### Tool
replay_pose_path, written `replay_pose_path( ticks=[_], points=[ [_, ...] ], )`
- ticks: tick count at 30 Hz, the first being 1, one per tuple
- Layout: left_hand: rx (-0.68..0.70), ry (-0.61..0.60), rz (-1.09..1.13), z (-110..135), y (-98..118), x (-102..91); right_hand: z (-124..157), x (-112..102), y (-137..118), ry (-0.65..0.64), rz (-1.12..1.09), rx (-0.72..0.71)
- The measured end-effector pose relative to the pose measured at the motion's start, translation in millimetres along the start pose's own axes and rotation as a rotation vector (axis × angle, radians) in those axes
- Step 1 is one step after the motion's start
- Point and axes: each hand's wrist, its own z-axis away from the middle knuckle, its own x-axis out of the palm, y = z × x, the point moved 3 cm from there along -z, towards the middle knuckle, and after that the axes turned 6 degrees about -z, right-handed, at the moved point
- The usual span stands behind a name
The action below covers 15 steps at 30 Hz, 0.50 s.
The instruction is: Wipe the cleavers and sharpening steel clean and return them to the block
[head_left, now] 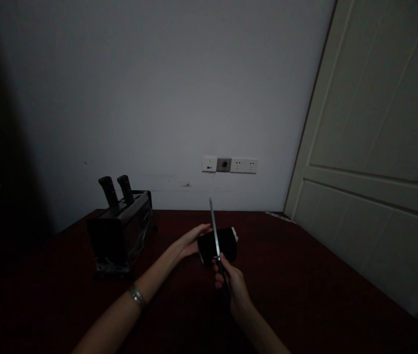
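Observation:
My right hand [231, 282] is wrapped round the black handle of a sharpening steel [213, 223]. Its thin, shiny rod points up and away, tip highest. Behind the rod is a black item with white edges [227, 242], perhaps a folded cloth; the dim light hides its detail. My left hand [193, 241] grips that item from its left side, with part of the fingers hidden behind it. Whether the rod touches the black item cannot be made out.
To the left on the dark red table [275, 275] stands a black knife block [120, 231], with two black handles [116, 191] sticking up. Behind the table is a pale wall with sockets [243, 165]. A panelled white door [371, 147] borders the right side.

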Motion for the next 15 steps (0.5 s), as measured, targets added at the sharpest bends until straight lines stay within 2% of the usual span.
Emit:
replay_pose_path(
  ticks=[2,5,7,10,13,15],
  points=[
    [-0.057,-0.03,0.149,-2,-4,2.1,0,0,-2,-0.002,-0.015,-0.009],
    [-0.086,-0.08,0.214,-4,-13,1.3,0,1,-4,-0.022,-0.034,-0.022],
    [-0.032,-0.145,0.182,-5,-20,0.3,0,1,-5,-0.031,-0.045,-0.029],
    [0.079,-0.306,0.133,-5,-27,1.6,0,2,-4,-0.035,-0.079,-0.026],
    [0.089,-0.468,0.138,-3,-35,6.8,1,2,-3,-0.034,-0.099,-0.03],
    [0.086,-0.518,0.141,-1,-38,11.4,1,2,-3,-0.031,-0.105,-0.035]
  ],
)
